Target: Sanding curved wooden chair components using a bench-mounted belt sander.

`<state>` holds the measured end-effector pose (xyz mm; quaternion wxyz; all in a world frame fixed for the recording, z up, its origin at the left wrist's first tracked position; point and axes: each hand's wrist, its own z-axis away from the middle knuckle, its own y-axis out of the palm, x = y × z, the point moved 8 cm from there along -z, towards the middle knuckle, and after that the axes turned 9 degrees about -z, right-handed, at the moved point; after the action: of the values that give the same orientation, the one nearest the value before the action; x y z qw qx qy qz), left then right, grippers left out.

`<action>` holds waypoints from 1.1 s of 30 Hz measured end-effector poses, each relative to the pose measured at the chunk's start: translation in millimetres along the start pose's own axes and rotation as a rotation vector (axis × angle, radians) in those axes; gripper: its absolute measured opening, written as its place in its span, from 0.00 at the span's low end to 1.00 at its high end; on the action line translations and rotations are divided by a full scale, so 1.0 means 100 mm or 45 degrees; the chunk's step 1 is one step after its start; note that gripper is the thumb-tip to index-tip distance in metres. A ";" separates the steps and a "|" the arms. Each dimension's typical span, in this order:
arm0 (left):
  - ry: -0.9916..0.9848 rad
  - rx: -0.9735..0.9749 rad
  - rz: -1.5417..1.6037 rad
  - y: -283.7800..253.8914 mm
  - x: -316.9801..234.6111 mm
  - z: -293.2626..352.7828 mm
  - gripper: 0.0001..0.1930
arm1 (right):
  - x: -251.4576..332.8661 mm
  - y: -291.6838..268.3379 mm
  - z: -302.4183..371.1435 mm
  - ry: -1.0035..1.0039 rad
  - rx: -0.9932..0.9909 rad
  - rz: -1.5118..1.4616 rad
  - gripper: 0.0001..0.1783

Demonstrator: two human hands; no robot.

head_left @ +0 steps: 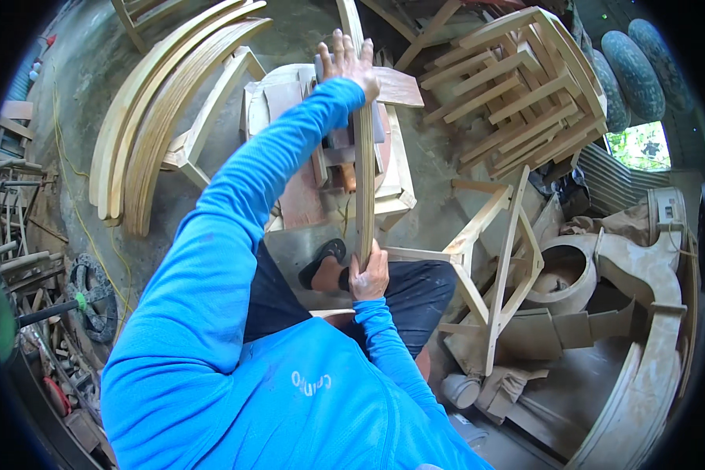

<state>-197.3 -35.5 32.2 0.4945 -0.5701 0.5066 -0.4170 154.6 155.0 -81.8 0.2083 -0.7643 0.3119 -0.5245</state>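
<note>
A long, narrow wooden strip [364, 180] runs away from me over a low wooden stand [399, 184]. My left hand [349, 66] lies on its far part, fingers stretched and spread. Beside those fingers shows a greyish edge of something I cannot make out. Close to my lap, my right hand [370, 276] is closed round the strip's near end. Flat boards [301, 196] lie on the stand under and beside the strip.
Curved wooden pieces [145, 133] stand at the left, near a pale frame [211, 117]. Stacked wooden frames [517, 94] rise at the far right, with another angular frame [493, 258] below. A yellow cord [59, 141] crosses the floor by a dark wheel [92, 298].
</note>
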 end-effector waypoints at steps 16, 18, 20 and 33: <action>-0.095 -0.039 0.244 -0.14 0.26 -0.22 0.45 | -0.08 0.18 -0.33 -0.073 -0.041 0.166 0.33; -0.146 -0.015 0.371 -0.30 0.48 -0.66 0.45 | 0.09 0.22 -0.86 -0.211 -0.160 0.248 0.31; -0.209 0.076 0.721 -0.62 0.51 -0.90 0.53 | 0.22 0.20 -1.35 -0.276 -0.263 0.271 0.29; -0.036 -0.010 1.122 -0.81 1.11 -2.66 0.54 | 1.06 0.54 -2.84 -0.420 -0.277 0.038 0.29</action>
<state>-428.5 -182.7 152.9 0.6297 -0.3070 0.6962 -0.1566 -97.0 44.7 58.0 0.1803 -0.8533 0.3396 -0.3523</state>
